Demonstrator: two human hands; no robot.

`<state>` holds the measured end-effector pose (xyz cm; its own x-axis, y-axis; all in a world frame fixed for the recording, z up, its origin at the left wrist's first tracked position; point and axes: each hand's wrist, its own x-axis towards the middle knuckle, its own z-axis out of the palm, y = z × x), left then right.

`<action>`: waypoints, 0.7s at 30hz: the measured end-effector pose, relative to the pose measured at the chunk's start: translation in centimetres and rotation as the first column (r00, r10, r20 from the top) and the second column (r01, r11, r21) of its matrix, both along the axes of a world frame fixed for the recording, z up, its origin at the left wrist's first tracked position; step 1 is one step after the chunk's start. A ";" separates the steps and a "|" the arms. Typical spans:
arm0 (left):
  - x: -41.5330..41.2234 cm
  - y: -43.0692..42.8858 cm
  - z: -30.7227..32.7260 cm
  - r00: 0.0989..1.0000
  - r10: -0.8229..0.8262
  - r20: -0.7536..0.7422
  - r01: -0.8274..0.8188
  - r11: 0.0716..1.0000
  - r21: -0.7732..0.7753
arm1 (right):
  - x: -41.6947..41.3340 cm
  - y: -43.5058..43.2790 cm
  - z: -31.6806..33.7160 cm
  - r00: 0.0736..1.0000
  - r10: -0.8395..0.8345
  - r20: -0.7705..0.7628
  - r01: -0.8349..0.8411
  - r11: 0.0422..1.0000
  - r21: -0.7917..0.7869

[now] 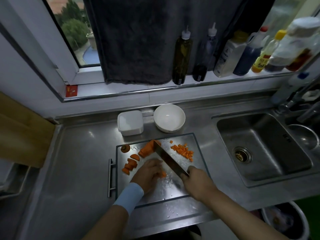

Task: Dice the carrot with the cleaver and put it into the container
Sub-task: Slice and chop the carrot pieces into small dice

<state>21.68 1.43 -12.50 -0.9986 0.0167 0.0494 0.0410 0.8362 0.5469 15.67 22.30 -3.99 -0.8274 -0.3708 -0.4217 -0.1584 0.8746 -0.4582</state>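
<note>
Orange diced carrot (183, 150) is heaped at the centre right of the cutting board (164, 191), so the dicing step is judged to be partly done. A carrot piece (163, 174) is pinned to the board at the centre of the frame by the left hand (149, 174), whose fingers are curled down over it. The cleaver (168, 159) is held by its handle in the right hand (195, 179), with the fingers wrapped tightly round it. The blade is set just beside the left knuckles and runs up toward a large uncut carrot chunk (147, 149).

Half-moon slices (130, 164) are scattered at the left of the board, and the carrot top (125, 148) is left at its upper left corner. The white square container (130, 122) is set above the board on the steel counter (78, 161), beside a white bowl (169, 117). It appears to be lidded, and no carrot is seen in it.

Short, even cuts through the pinned piece are called for next, with the fingertips tucked back from the edge. The slices and the chunk are yet to be diced before anything is moved to the container.
</note>
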 end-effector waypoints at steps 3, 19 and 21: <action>-0.3 -0.1 -0.4 0.990 -0.009 0.140 0.008 1.000 0.010 | -0.5 0.6 0.0 1.000 0.010 0.009 -0.011 1.000 0.007; 3.3 4.9 0.4 0.942 0.298 0.153 -0.317 0.941 0.117 | -1.1 1.7 -1.4 0.975 0.219 0.019 -0.220 0.974 0.061; 3.5 4.7 0.2 0.945 0.291 0.151 -0.309 0.944 0.116 | -1.1 1.5 -1.5 0.970 0.242 0.024 -0.243 0.968 0.057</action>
<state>25.15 6.16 -12.34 -0.9541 -0.2823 -0.1000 -0.2789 0.7159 0.6401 14.52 23.80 -5.53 -0.7089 -0.5333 -0.4616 -0.3617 0.8367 -0.4112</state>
